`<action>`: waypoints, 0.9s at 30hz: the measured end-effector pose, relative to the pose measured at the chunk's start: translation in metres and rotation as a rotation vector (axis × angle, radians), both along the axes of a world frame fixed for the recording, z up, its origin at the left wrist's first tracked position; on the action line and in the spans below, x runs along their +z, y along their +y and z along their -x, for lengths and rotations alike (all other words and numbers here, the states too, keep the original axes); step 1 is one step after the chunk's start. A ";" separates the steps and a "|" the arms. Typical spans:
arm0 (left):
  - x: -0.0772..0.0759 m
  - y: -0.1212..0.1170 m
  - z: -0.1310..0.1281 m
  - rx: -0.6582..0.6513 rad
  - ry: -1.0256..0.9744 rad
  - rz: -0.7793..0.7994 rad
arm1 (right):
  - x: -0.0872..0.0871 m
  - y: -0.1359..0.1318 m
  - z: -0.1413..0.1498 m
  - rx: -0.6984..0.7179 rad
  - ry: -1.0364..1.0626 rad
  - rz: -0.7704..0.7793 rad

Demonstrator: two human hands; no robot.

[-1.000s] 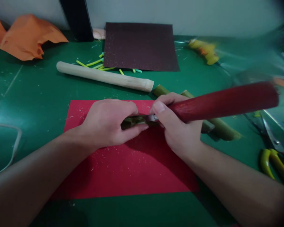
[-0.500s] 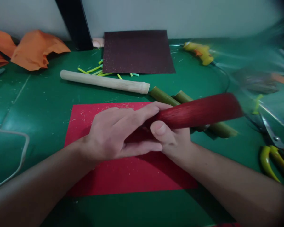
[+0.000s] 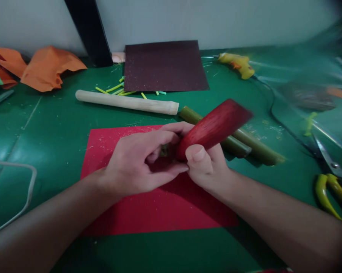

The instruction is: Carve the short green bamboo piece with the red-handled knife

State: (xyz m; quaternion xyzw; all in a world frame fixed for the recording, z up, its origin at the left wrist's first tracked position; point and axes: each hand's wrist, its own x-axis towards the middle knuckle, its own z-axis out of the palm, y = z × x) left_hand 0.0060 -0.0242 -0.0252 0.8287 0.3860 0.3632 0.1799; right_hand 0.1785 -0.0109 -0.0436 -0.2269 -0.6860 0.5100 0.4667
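A red bamboo tube (image 3: 216, 123) is held above a red sheet of paper (image 3: 156, 212), tilted with its far end up and to the right. My right hand (image 3: 206, 165) is closed around its lower part, thumb pressed along the near side. Curled about the tube's lower end is my left hand (image 3: 139, 159), its fingers and thumb meeting the tube beside my right thumb. That lower end is partly hidden between the hands. Behind them lie green bamboo pieces (image 3: 253, 146) and a pale peeled bamboo stick (image 3: 125, 103).
A dark brown sheet (image 3: 165, 66) covers some yellow-green strips (image 3: 114, 87). Further right are a yellow glue gun (image 3: 239, 65) with its cord, and yellow-handled scissors (image 3: 328, 189). Orange paper (image 3: 48, 68) lies at the back left, near a black post (image 3: 88, 34).
The red tube has turned so that its far end points more upward and sits further left. My left fingers have opened slightly around its lower end.
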 end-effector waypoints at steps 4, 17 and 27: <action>0.001 0.000 -0.001 0.019 -0.041 0.064 | 0.000 0.001 -0.002 -0.029 -0.084 -0.052; -0.003 0.004 0.001 0.040 -0.434 0.266 | -0.013 -0.001 -0.002 -0.192 0.081 0.209; -0.014 0.013 0.003 0.142 -0.907 0.322 | 0.016 -0.003 0.001 -0.455 -0.393 -0.093</action>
